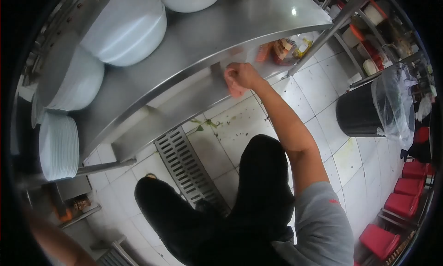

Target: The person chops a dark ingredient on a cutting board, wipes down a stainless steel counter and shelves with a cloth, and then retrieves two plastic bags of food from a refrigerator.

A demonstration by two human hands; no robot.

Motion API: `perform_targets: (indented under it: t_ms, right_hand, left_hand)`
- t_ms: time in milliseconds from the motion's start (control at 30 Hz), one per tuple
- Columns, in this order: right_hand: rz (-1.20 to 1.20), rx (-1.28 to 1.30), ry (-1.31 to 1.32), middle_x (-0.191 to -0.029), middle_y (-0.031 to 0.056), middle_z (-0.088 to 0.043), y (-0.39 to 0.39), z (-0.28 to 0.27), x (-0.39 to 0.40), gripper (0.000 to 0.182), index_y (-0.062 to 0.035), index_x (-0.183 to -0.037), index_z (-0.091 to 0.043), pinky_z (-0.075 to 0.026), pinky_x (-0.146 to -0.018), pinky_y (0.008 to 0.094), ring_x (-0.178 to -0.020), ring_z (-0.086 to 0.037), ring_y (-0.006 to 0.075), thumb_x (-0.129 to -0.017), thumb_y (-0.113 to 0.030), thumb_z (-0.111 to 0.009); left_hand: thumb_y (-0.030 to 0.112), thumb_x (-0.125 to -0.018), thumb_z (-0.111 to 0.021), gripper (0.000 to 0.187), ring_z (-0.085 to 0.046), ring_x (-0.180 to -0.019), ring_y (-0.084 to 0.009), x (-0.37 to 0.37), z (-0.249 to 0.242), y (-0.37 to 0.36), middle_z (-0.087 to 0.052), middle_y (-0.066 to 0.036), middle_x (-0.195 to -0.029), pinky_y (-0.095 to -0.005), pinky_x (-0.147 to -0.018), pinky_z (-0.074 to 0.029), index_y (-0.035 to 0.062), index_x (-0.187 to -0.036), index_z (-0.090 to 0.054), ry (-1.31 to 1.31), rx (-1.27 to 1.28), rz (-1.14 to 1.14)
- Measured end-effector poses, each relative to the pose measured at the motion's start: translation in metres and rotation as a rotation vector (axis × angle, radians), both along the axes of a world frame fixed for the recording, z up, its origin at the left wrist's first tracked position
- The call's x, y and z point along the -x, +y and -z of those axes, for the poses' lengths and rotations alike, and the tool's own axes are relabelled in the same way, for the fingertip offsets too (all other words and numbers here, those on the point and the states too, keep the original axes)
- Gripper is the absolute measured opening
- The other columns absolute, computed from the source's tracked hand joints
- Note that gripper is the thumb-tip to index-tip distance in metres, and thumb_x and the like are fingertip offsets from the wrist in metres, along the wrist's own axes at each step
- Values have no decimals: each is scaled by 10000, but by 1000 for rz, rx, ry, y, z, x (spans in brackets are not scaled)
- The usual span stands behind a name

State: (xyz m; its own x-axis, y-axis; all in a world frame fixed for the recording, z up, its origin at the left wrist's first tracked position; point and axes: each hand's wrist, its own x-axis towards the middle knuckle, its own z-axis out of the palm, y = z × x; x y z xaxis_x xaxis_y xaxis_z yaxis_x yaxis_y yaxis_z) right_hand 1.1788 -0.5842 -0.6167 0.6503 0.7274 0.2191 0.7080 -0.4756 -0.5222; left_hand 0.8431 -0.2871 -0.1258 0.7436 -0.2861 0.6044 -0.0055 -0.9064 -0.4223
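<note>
My right hand (247, 75) is closed on a pink cloth (235, 85), which hangs down at the lower shelf (184, 104) under the steel counter. Its fingers are wrapped round the upper part of the cloth. At the lower left edge only part of my left arm (60, 238) shows; the hand itself is out of the frame. Beyond the right hand, packaged goods (285, 50) stand on the lower shelf.
Big white bowls (129, 30) and stacked white plates (59, 146) stand on the steel counter (207, 30). A floor drain grate (187, 162) lies below. To the right are a black bin (357, 112) with a clear liner, red stools (379, 240) and a loaded rack (364, 39).
</note>
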Motion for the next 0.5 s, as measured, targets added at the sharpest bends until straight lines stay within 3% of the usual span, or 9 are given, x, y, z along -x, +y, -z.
perform_targets:
  t_ms: [67,133,167,200,233,267,367,433,500]
  right_hand:
    - [80,-216,326,-889,119,-734,10,-1,19,198,-103,-988,-706,-556,-713,373,-850,-718,234,-911,-253,-600]
    - [91,-389,815,-855,84,-710,39,60,44,236,-59,-1087,-648,-552,-631,350,-716,-702,240,-851,-72,-659]
    - [94,-514,992,-857,72,-670,49,19,91,135,-32,-996,-652,-540,-611,332,-694,-665,181,-863,-33,-630]
    - [-200,-461,449,-926,90,-659,71,35,119,134,-49,-960,-656,-537,-758,367,-808,-659,219,-837,-7,-622]
    - [-439,-525,220,-946,91,-639,94,34,146,180,-55,-964,-658,-472,-926,407,-958,-628,261,-794,-5,-624]
    - [-616,-260,381,-1004,100,-657,124,45,171,223,-48,-990,-672,-406,-1014,441,-1101,-573,293,-768,-36,-647]
    - [-752,-292,191,-1187,104,-637,204,60,233,244,-40,-1037,-689,-414,-1034,444,-1207,-531,283,-803,-77,-634]
    - [-600,24,-238,-1377,95,-542,234,76,256,337,-39,-1174,-648,-395,-1083,441,-1305,-468,279,-845,-96,-601]
    - [-628,-59,-206,-1429,89,-494,237,96,264,388,-48,-1244,-605,-388,-1098,431,-1330,-450,281,-860,-99,-584]
  left_hand:
    - [388,-722,-832,714,-707,-898,-320,2,0,-7,-707,-235,-1000,-427,-798,-596,-125,-1173,-622,-85,-91,-81]
    - [389,-722,-823,686,-706,-857,-317,14,-13,2,-708,-231,-969,-428,-770,-598,-124,-1136,-634,-90,-215,-178]
    - [391,-723,-814,659,-705,-816,-314,14,-14,7,-709,-228,-937,-430,-742,-599,-123,-1099,-645,-85,-340,-273]
    - [391,-723,-814,659,-705,-816,-314,11,-9,5,-709,-228,-937,-430,-742,-599,-123,-1099,-645,-80,-338,-266]
    - [390,-722,-805,632,-698,-774,-312,10,-5,2,-708,-223,-913,-440,-722,-596,-117,-1067,-651,-135,-263,-253]
    - [389,-721,-795,607,-691,-733,-310,9,-3,0,-707,-219,-889,-450,-702,-592,-111,-1035,-658,-187,-191,-240]
    - [381,-706,-796,592,-680,-701,-318,13,-10,0,-697,-218,-853,-468,-696,-586,-103,-1019,-662,-161,-229,-288]
    - [381,-701,-803,591,-676,-736,-315,14,-10,5,-688,-214,-840,-480,-710,-578,-113,-992,-661,-185,-149,-300]
    - [385,-714,-800,589,-677,-754,-313,15,-16,8,-690,-218,-852,-482,-719,-575,-115,-991,-658,-155,-239,-241]
